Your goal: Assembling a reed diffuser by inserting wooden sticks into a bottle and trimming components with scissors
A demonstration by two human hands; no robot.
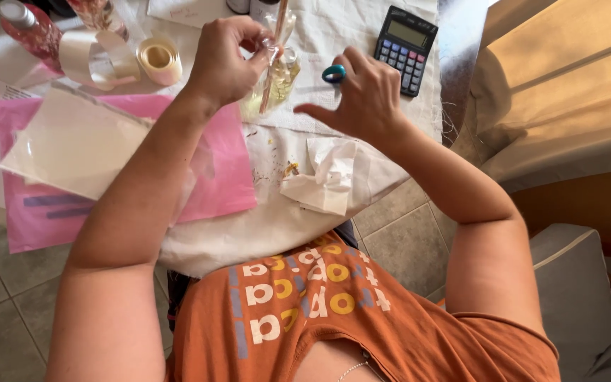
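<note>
At top centre of the frame, the left hand (pixel 224 60) pinches the clear wrap around a small glass bottle (pixel 277 78). The right hand (pixel 362 95), fingers spread loose, holds nothing beside it, wearing a blue ring (pixel 334 73).

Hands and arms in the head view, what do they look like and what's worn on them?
Both arms are bare to the shoulder. The right hand wears a chunky ring with a blue-teal oval top. The left hand shows no ring or watch. An orange short-sleeved shirt with white, yellow and blue lettering covers the torso.
</note>
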